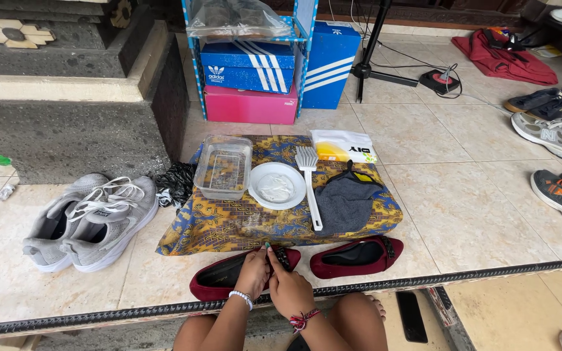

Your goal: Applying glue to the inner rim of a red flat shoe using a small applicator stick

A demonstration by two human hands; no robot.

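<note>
Seen from above, the left hand (253, 273) and right hand (287, 286) meet at the toe of a dark red flat shoe (229, 278), fingers pinched closed on its dark buckle trim; the grip itself is partly hidden by the knuckles. The shoe lies on a pale tiled floor (463, 214) beside a dark patterned edging strip. Its matching shoe (358, 256) lies just to the right, untouched. Beyond them lies a blue and yellow patterned cloth (229, 224) holding a clear plastic tub (223, 167) with a little water, a white bowl (276, 186) with something pale inside, a white brush (309, 182) and a grey rag (345, 201). Grey sneakers (89, 221) rest to the left near a dark stone plinth (66, 123). Behind stand stacked shoe boxes (248, 81). More shoes are cut off at the right edge.
</note>
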